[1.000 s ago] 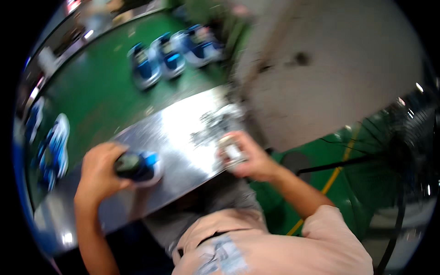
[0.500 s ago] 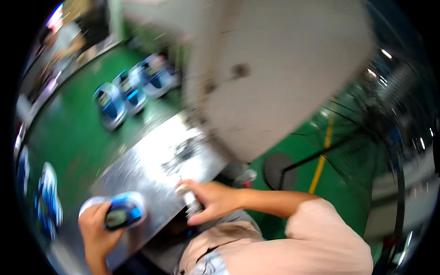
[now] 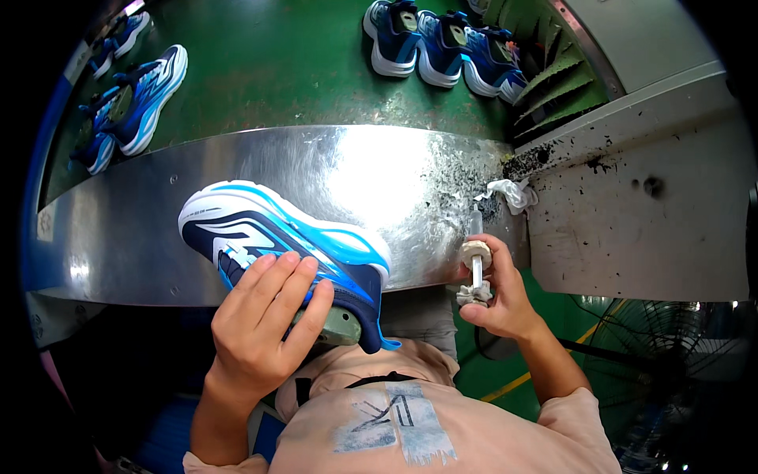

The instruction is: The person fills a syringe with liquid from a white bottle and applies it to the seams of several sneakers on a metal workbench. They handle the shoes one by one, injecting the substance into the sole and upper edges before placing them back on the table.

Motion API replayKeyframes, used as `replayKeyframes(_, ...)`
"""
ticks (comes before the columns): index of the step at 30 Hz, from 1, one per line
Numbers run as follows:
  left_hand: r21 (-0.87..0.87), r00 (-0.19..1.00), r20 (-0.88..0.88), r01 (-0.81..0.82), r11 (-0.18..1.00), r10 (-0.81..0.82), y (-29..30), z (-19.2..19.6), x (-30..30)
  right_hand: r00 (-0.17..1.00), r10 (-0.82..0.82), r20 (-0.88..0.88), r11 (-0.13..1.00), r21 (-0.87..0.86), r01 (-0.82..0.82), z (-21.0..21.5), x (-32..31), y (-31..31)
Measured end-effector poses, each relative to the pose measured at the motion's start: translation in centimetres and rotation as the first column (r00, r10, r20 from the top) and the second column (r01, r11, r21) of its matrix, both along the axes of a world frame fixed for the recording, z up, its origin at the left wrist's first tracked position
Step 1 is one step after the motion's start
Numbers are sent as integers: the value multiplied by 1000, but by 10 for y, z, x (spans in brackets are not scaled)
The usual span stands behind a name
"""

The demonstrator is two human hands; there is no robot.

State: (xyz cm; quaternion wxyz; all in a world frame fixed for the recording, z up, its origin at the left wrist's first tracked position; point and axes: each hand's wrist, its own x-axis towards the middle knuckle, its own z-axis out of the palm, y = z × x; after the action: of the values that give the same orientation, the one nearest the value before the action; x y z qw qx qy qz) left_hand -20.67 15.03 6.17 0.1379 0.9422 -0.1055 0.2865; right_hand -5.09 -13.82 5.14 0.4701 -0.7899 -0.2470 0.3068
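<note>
A blue and white sneaker (image 3: 292, 229) lies tilted over the near edge of the metal table, toe to the left and sole edge facing away. A green shoe last (image 3: 338, 324) shows in its opening. My left hand (image 3: 264, 316) grips the sneaker, fingers laid along its upper; the thumb is hidden. Off to the right, my right hand (image 3: 505, 296) is closed around a syringe (image 3: 477, 272). Whitish wrapping covers its flange and plunger end, and its barrel points away from me. The syringe is apart from the sneaker.
The metal table (image 3: 237, 158) carries dark residue and a crumpled white tissue (image 3: 517, 194) at its right end. A grey panel (image 3: 624, 205) stands there. Beyond, several sneakers (image 3: 438, 51) sit on a green surface (image 3: 260, 63), more at left (image 3: 146, 103). A fan (image 3: 671, 347) is lower right.
My view has swung and steadied, bringing the table across in front of me. The sneaker is now turned on its side in my left hand. My right hand still holds the syringe.
</note>
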Motion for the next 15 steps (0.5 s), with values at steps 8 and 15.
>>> replayKeyframes(8, -11, 1000, -30, -7, 1000, 7, -15, -7, -15, 902, 14, -432, 938, 318, 138, 71, -5, 55)
replayKeyframes(15, -93, 998, -55, 1, 996, -6, -12, -10, -26, 534, 546, -646, 760, 650, 10, 90, 4, 151)
